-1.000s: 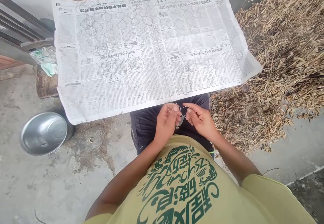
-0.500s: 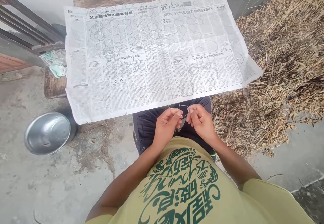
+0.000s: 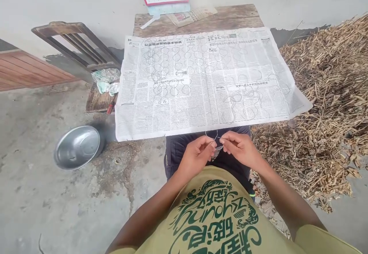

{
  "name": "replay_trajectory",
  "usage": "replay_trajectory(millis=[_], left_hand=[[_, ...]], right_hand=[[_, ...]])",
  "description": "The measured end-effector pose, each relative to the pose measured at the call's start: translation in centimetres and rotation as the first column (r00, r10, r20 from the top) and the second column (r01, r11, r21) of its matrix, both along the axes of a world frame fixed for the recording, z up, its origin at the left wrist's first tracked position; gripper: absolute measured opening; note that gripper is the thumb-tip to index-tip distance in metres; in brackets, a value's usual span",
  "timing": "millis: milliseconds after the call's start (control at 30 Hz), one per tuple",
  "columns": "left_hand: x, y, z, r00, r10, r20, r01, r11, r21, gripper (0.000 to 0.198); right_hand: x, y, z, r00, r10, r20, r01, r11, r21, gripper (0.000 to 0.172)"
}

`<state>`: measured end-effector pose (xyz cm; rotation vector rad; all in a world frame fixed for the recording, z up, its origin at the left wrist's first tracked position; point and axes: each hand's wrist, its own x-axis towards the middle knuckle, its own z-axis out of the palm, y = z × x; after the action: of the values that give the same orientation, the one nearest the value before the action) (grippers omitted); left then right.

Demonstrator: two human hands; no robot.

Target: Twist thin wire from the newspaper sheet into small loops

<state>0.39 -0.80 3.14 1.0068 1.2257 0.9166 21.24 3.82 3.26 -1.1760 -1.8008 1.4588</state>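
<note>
While the left hand (image 3: 199,150) pinches a thin wire loop (image 3: 216,134) between thumb and forefinger, the right hand (image 3: 237,147) nips wire at the side facing it; whether both grip one piece, I cannot tell. The wire is over the lap, just beyond the shirt and beside the near edge of the newspaper (image 3: 198,118), probably so that both sets of fingers can work it close to the body. Its curved part stands out past the left fingertips, perhaps to leave the bend free. The newspaper covers much of the wooden surface (image 3: 238,16), and many wire rings (image 3: 186,90) lie spread across it, some overlapping; the pale sheet likely makes such fine strands easier to see and gather. A metal basin (image 3: 77,146) sits on the floor, well apart.
</note>
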Motion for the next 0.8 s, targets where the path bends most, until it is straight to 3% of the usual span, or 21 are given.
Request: replay_trajectory(millis=[133, 300, 400, 533, 800], left_hand=[[-1.2, 0.0, 0.3, 0.991, 0.129, 0.028, -0.13, 0.991, 0.034, 0.032], [-2.8, -0.8, -0.5, 0.986, 0.168, 0.004, -0.168, 0.985, 0.045, 0.035], [-3.3, -1.9, -1.3, 0.988, 0.151, -0.026, -0.15, 0.988, 0.029, 0.033], [-3.5, -3.4, -1.7, 0.991, 0.109, -0.073, -0.106, 0.994, 0.038, 0.031], [-3.6, -4.1, -2.0, 0.989, 0.069, -0.132, -0.064, 0.997, 0.048, 0.034]], right_hand=[[-0.9, 2.3, 2.2, 0.997, 0.008, 0.071, -0.012, 0.998, 0.055, 0.034], [-3.9, 8.7, 4.0, 0.982, -0.132, 0.136, 0.125, 0.99, 0.058, 0.031], [-6.5, 13.1, 4.3, 0.953, -0.197, 0.23, 0.189, 0.98, 0.059, 0.03], [-9.4, 17.4, 4.2, 0.942, -0.155, 0.298, 0.176, 0.983, -0.044, 0.033], [-11.5, 20.9, 3.4, 0.941, -0.14, 0.308, 0.203, 0.962, -0.181, 0.03]])
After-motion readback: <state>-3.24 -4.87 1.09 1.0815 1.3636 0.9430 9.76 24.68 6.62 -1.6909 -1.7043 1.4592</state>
